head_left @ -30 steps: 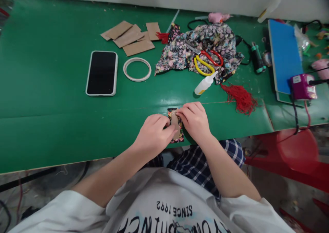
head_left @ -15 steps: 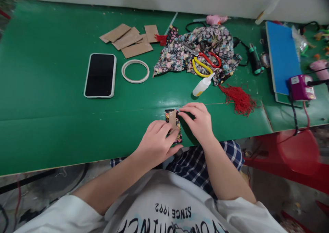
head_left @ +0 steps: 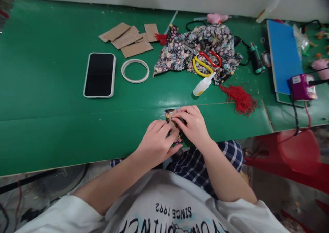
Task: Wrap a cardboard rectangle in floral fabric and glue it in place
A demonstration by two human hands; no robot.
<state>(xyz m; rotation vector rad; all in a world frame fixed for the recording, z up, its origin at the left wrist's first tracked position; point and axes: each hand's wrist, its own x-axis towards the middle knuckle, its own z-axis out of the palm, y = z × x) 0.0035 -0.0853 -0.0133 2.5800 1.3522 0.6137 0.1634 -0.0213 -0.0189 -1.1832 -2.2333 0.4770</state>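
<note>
A small cardboard piece wrapped in dark floral fabric [head_left: 170, 115] lies on the green table [head_left: 51, 116] near its front edge. My left hand [head_left: 156, 142] presses down on its lower part with the fingers. My right hand [head_left: 192, 125] covers its right side, fingertips folding the fabric edge over the cardboard. Most of the piece is hidden under both hands.
Behind lie a phone [head_left: 99, 74], a tape ring [head_left: 135, 70], cardboard pieces [head_left: 128, 39], floral cloth [head_left: 205, 41] with scissors [head_left: 204, 61] on it, a glue bottle [head_left: 203, 85] and red tassel threads [head_left: 240, 99]. A blue board [head_left: 282, 54] and purple device [head_left: 302, 87] sit at right.
My right hand has slid left over the fabric-wrapped piece, covering more of it. My left hand stays pressed on it. Nothing else moved.
</note>
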